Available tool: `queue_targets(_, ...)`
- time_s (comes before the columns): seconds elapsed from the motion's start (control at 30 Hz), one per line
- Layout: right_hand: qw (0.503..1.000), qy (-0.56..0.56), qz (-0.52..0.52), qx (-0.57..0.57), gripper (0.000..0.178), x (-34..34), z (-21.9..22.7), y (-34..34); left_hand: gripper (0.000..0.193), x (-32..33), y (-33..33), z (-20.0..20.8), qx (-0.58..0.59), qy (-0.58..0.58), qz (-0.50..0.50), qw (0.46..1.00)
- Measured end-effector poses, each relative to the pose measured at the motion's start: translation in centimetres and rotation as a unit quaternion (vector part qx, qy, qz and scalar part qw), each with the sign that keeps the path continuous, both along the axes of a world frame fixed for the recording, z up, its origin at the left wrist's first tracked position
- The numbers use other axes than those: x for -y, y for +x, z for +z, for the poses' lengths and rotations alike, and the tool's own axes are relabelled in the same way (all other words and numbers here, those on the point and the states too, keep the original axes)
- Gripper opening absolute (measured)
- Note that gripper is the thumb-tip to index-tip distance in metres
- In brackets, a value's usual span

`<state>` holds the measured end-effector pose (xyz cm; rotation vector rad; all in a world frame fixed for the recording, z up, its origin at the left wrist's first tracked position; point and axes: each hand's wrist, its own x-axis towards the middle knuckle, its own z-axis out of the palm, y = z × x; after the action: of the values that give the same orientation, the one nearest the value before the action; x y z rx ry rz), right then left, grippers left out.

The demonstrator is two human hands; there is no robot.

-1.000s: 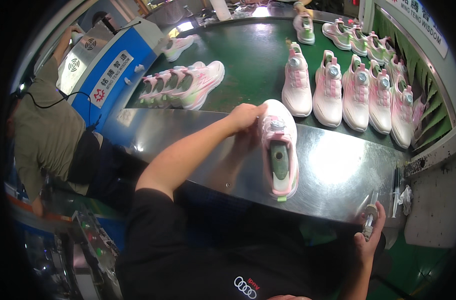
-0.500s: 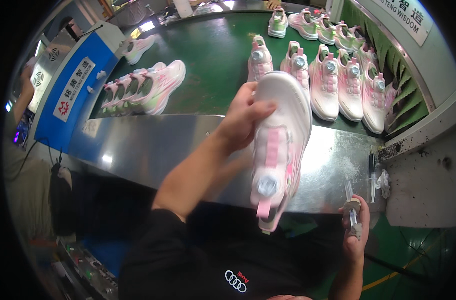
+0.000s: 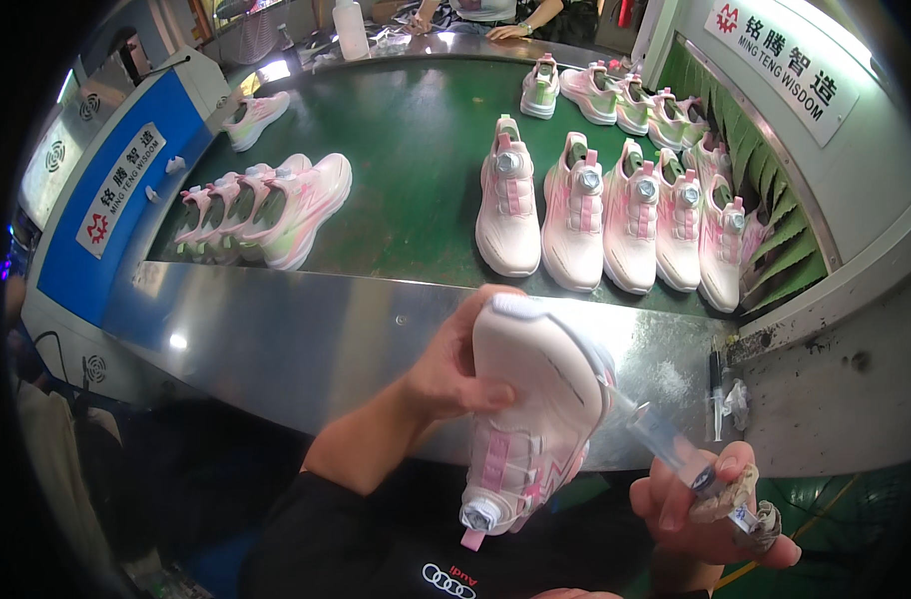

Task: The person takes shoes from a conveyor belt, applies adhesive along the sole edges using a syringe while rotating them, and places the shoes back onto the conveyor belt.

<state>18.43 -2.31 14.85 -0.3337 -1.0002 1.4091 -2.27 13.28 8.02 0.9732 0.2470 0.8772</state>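
My left hand (image 3: 457,364) grips a white and pink sneaker (image 3: 535,369) round its toe, thumb on the upper. The shoe tilts above the metal edge, toe away from me, its dial and pink pull tab toward my body. In my right hand (image 3: 690,504) is a clear syringe (image 3: 673,446), its flange wrapped in beige material. The syringe's narrow tip meets or nearly meets the seam between upper and sole on the shoe's right side; whether it touches, I cannot tell. Much of the sole is hidden.
A green conveyor belt (image 3: 406,170) carries a front row of sneakers (image 3: 575,225) at right, with more behind, and another group (image 3: 291,205) at left. On the metal ledge (image 3: 276,319) lie a second syringe (image 3: 716,394) and crumpled white paper (image 3: 737,403). Another person's hands (image 3: 510,32) show at the far end.
The sneaker has come down toward me and tipped. My right hand has brought the syringe up and left to the shoe's side. My view has shifted, showing more of the far end.
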Motion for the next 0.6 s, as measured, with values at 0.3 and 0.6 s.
queue_targets(0.3, 1.000, 0.005, 0.012, 0.011, 0.078, -0.9, 0.6, -1.4, 0.073, 0.5, 0.2, -0.7, 0.082, 0.055, -0.059, 0.993)
queue_targets(0.6, 1.000, 0.016, 0.004, 0.002, 0.083, -1.1, -0.1, -1.7, 0.074, 0.5, 0.1, -0.5, 0.076, 0.068, -0.047, 0.994)
